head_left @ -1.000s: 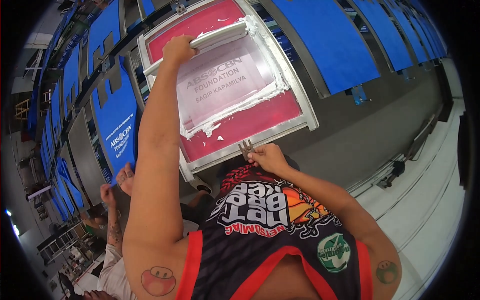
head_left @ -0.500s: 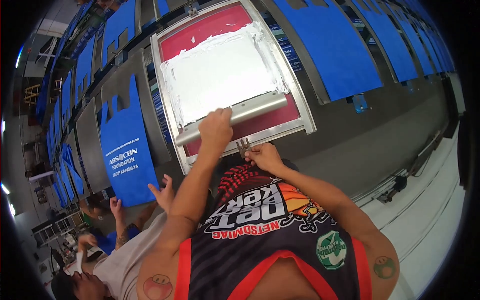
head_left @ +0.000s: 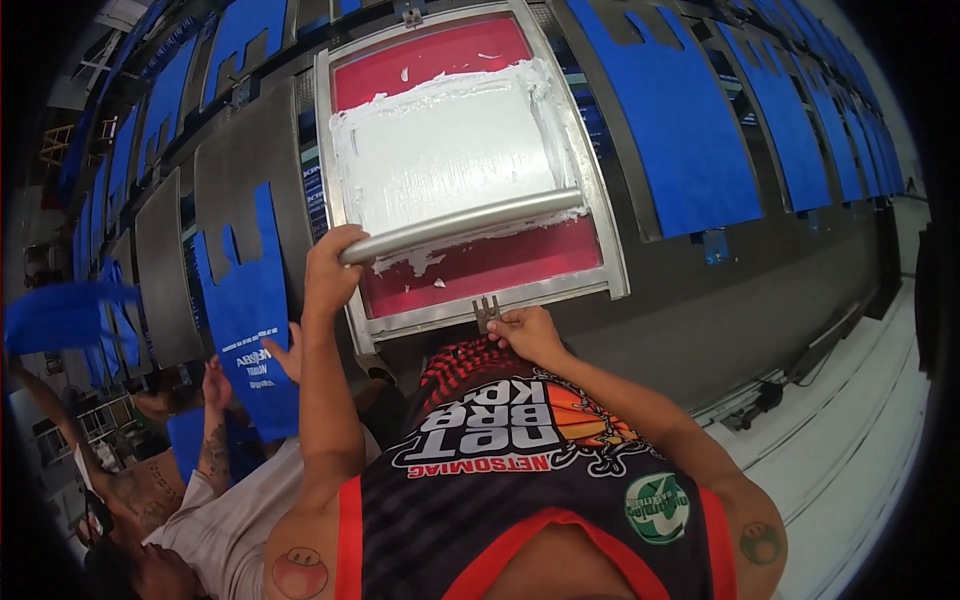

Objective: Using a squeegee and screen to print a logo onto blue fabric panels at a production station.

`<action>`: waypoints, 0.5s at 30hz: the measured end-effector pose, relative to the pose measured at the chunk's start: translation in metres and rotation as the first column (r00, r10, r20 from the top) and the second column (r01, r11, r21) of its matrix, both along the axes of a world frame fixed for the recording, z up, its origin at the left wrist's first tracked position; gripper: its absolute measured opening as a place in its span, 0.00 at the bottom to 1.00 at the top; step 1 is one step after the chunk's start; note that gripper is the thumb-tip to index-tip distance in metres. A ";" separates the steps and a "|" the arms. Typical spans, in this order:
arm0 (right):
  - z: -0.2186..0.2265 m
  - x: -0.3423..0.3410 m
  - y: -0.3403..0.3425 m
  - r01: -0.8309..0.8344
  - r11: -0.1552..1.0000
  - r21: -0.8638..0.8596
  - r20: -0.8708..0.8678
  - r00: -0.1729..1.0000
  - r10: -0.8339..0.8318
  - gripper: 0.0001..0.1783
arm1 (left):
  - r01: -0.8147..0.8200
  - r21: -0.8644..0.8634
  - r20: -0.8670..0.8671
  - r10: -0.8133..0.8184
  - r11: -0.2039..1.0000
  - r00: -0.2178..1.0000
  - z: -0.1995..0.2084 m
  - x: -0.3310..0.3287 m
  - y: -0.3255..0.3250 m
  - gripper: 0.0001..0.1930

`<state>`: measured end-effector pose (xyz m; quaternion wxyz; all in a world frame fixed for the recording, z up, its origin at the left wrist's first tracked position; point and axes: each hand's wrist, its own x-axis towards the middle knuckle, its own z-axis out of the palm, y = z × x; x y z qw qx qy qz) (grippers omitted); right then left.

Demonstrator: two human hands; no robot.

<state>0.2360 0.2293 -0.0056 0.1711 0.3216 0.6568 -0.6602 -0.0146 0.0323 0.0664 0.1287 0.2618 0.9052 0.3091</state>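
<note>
My left hand (head_left: 332, 268) is closed at the left end of a long silver squeegee (head_left: 465, 222). The squeegee lies across the lower part of a screen-printing frame (head_left: 612, 262), with white ink (head_left: 440, 150) smeared thickly over the red mesh above it. Below the squeegee, a strip of red mesh shows scattered white flecks. At the middle of the frame's near edge, my right hand (head_left: 527, 333) pinches a small pronged metal bracket (head_left: 487, 314).
Blue bags (head_left: 680, 130) lie on dark boards in rows to both sides. At left, a co-worker's hands (head_left: 285, 352) hold a printed blue bag (head_left: 245, 310). Farther left, another person's arm (head_left: 60, 415) raises a blurred blue bag (head_left: 70, 312).
My left hand has slid from the squeegee's middle to its left end. My right hand stays on the bracket. The co-worker's bag has shifted down, and another blue bag has swung up at far left.
</note>
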 end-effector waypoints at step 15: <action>0.121 -0.087 0.107 0.344 -0.077 0.936 -0.238 0.780 0.579 0.21 | 0.184 -0.315 -0.143 -0.238 0.931 0.961 -0.003 0.000 0.015 0.14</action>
